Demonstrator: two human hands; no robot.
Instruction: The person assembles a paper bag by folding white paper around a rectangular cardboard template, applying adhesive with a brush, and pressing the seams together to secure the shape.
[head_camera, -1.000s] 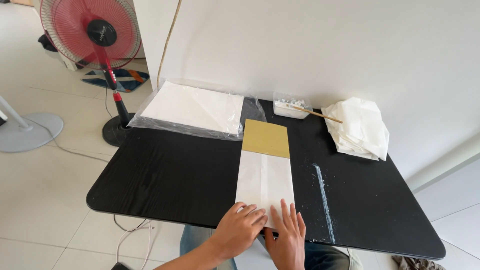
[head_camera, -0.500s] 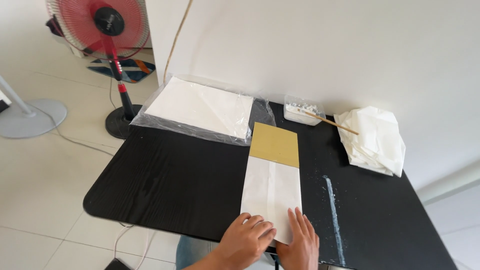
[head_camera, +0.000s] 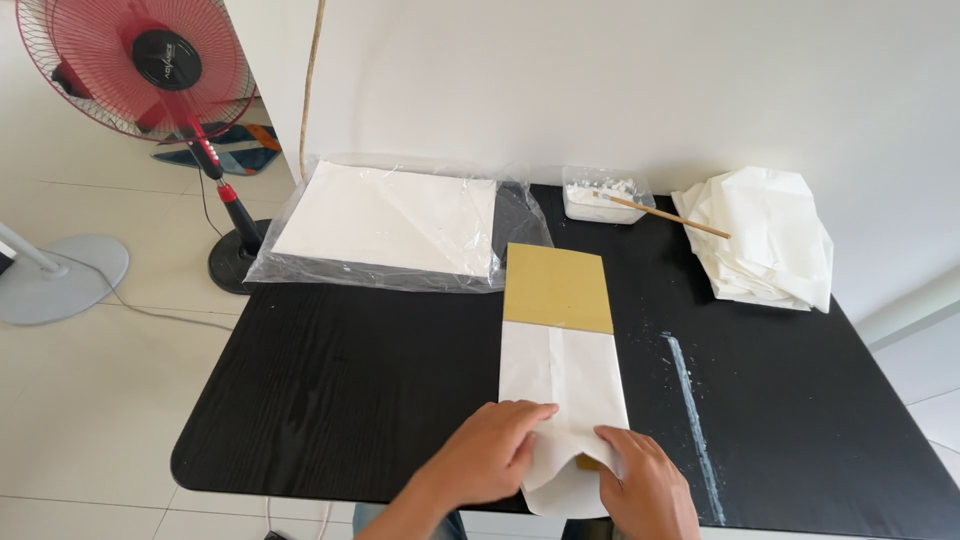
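Both hands — your left hand (head_camera: 490, 462) and right hand (head_camera: 645, 490) — press flat, unclenched, folding the white paper (head_camera: 562, 390) over the brown board (head_camera: 557, 287); crease next.

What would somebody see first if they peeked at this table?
Probably the two hands, left hand and right hand, pressing on a long white paper sheet at the near edge of the black table, with a tan cardboard piece poking out of its far end. The big red fan standing at the far left also grabs the eye.
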